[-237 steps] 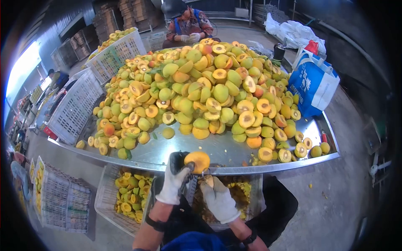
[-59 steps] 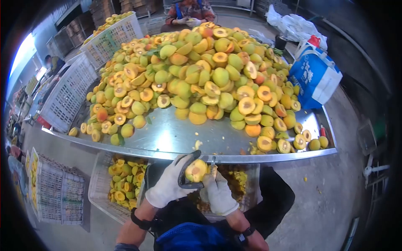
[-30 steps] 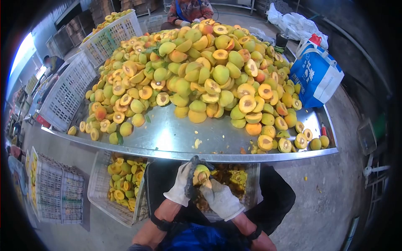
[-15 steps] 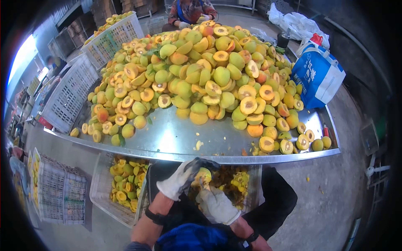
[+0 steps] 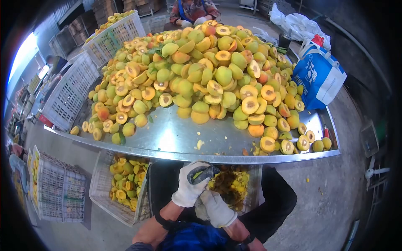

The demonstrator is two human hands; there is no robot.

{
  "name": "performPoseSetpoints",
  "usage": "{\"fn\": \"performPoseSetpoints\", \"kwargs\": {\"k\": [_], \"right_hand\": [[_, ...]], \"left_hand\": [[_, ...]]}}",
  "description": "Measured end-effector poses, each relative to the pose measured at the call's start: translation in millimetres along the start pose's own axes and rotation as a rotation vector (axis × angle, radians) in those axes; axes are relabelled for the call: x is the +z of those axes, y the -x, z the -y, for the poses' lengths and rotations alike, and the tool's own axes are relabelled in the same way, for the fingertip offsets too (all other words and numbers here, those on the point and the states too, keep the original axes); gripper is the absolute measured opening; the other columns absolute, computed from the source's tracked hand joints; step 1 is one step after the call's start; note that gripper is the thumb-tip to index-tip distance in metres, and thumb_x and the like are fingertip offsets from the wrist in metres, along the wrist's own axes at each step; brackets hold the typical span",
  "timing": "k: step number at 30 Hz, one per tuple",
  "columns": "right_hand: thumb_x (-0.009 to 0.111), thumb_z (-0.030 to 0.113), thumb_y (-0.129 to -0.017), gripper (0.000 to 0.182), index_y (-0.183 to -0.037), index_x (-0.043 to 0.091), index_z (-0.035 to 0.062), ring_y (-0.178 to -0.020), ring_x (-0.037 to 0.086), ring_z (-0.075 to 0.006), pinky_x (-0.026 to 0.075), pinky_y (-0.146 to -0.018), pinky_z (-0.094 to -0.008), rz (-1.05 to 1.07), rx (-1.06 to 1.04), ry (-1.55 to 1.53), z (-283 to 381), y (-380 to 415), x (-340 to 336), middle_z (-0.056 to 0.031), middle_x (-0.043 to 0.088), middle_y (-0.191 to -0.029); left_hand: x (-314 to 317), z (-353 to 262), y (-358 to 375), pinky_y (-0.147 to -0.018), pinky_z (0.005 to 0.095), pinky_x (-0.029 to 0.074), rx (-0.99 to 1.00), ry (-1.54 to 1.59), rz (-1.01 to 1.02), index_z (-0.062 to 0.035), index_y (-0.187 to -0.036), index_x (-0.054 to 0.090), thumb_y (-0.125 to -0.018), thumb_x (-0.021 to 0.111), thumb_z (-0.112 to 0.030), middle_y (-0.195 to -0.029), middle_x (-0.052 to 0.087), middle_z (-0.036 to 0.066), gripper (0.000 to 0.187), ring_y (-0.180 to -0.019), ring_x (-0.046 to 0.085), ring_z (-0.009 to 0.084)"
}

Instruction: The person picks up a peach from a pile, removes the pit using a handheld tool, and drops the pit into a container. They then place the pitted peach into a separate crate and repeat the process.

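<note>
My left hand (image 5: 191,182), in a white glove with dark-coated fingers, is closed around a yellow-green peach half; only a sliver of the fruit shows between the fingers. Just below and to the right, my right hand (image 5: 217,208) is closed too, its gloved fingers close against the left hand. Whatever it grips is hidden. Under both hands stands a crate (image 5: 256,184) with yellow fruit pieces and brown scraps. Ahead, halved peaches (image 5: 201,71) lie heaped on a metal table (image 5: 176,144), some cut side up with brown centres showing.
A crate (image 5: 98,188) of peach halves stands on the floor to my left, beside stacked crates (image 5: 63,192). More white crates (image 5: 71,92) line the table's left side. A blue-and-white bag (image 5: 316,77) sits at its right corner. Another person's gloved hands (image 5: 194,21) are across the heap.
My left hand has turned over, so its fingers now cover the peach half that showed before. My right hand has shifted slightly and its fingers have moved off the fruit's face.
</note>
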State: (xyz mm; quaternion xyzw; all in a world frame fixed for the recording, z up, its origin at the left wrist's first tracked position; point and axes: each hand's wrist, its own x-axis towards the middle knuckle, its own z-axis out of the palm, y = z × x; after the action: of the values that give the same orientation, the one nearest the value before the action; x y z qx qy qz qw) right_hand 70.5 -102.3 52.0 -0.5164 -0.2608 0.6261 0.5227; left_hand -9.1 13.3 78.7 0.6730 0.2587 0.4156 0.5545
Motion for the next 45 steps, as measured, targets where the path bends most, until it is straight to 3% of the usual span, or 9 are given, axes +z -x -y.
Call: {"fn": "performPoseSetpoints", "kwargs": {"k": [19, 23, 26, 27, 29, 36, 40, 42, 45], "right_hand": [[0.052, 0.049, -0.095, 0.041, -0.108, 0.055, 0.01, -0.057, 0.052, -0.0141, 0.042, -0.047, -0.0286, 0.043, 0.124, -0.082, -28, 0, -25, -0.003, 0.059, -0.083], [0.049, 0.053, -0.095, 0.048, -0.126, 0.057, 0.0165, -0.084, 0.067, -0.0299, 0.053, -0.069, -0.0494, 0.914, 0.35, -1.113, -61, -13, -43, -0.0122, 0.067, -0.112], [0.044, 0.052, -0.097, 0.047, -0.118, 0.053, 0.0113, -0.064, 0.055, -0.0185, 0.045, -0.054, -0.034, 0.132, 0.351, -0.762, -62, 1, -39, -0.0032, 0.058, -0.088], [0.044, 0.057, -0.095, 0.047, -0.107, 0.056, 0.0122, -0.056, 0.049, -0.0172, 0.039, -0.05, -0.0334, -0.054, 0.376, -0.804, -47, 5, -19, -0.0011, 0.054, -0.076], [0.044, 0.06, -0.093, 0.048, -0.09, 0.055, 0.0133, -0.048, 0.041, -0.0163, 0.033, -0.047, -0.0322, 0.706, 0.176, -0.965, -31, 1, -5, 0.0009, 0.046, -0.062], [0.054, 0.04, -0.094, 0.034, -0.089, 0.056, 0.0065, -0.052, 0.044, -0.0113, 0.034, -0.049, -0.0261, 0.276, 0.019, -0.177, -28, 8, -19, 0.0, 0.05, -0.066], [0.054, 0.035, -0.096, 0.029, -0.088, 0.057, 0.0067, -0.049, 0.044, -0.0098, 0.034, -0.044, -0.0267, 0.22, 0.137, 0.037, 11, 11, -34, 0.0014, 0.049, -0.062], [0.053, 0.038, -0.097, 0.032, -0.087, 0.058, 0.0073, -0.055, 0.048, -0.0096, 0.037, -0.048, -0.0261, 0.007, 0.25, -0.115, -36, 2, -73, 0.0009, 0.052, -0.067], [0.051, 0.038, -0.098, 0.033, -0.088, 0.06, 0.0083, -0.06, 0.049, -0.0098, 0.039, -0.053, -0.0249, -0.189, 0.305, -0.093, -57, -2, -82, -0.0001, 0.054, -0.069]], "left_hand": [[-9, 5, -4, -0.059, 0.0208, 0.048, -0.395, 0.237, 0.326, 0.0004, -0.106, 0.063, -0.082, 0.068, -0.002, -0.088, 0.065, 0.003, 0.024, -0.066, 0.058, 0.0064], [-19, 30, -6, -0.074, 0.023, 0.051, -0.081, 0.058, 0.434, -0.0007, -0.111, 0.062, -0.082, 0.068, -0.002, -0.102, 0.064, 0.005, 0.03, -0.083, 0.06, 0.0088], [-20, 33, -6, -0.084, 0.0254, 0.05, -0.305, 0.215, 0.518, -0.0015, -0.114, 0.062, -0.081, 0.068, -0.004, -0.11, 0.063, 0.007, 0.034, -0.093, 0.059, 0.0113], [-15, 40, -2, -0.084, 0.0256, 0.05, -0.317, 0.391, 0.452, 0.0005, -0.114, 0.062, -0.081, 0.067, -0.003, -0.108, 0.064, 0.007, 0.034, -0.092, 0.06, 0.0119], [-9, 52, 8, -0.083, 0.0261, 0.051, -0.353, 0.732, 0.316, 0.0046, -0.115, 0.06, -0.081, 0.065, -0.002, -0.104, 0.067, 0.008, 0.035, -0.09, 0.061, 0.013], [-24, 44, 22, -0.066, 0.0287, 0.057, -0.705, 0.968, -0.369, -0.0011, -0.107, 0.06, -0.096, 0.053, -0.039, -0.09, 0.067, 0.009, 0.04, -0.072, 0.068, 0.0193], [-107, 10, 49, -0.084, 0.0311, 0.05, -0.53, 0.058, -0.592, -0.0044, -0.135, 0.04, -0.097, 0.052, -0.019, -0.116, 0.052, 0.01, 0.043, -0.098, 0.055, 0.017], [-164, -5, 46, -0.089, 0.0353, 0.047, 0.059, -0.858, -0.426, -0.0021, -0.123, 0.054, -0.089, 0.054, -0.005, -0.116, 0.055, 0.015, 0.034, -0.097, 0.058, 0.026], [-220, -21, 4, -0.082, 0.0406, 0.048, -0.11, -0.99, -0.59, -0.0014, -0.1, 0.065, -0.079, 0.065, -0.006, -0.102, 0.063, 0.019, 0.021, -0.095, 0.061, 0.0365]]}}
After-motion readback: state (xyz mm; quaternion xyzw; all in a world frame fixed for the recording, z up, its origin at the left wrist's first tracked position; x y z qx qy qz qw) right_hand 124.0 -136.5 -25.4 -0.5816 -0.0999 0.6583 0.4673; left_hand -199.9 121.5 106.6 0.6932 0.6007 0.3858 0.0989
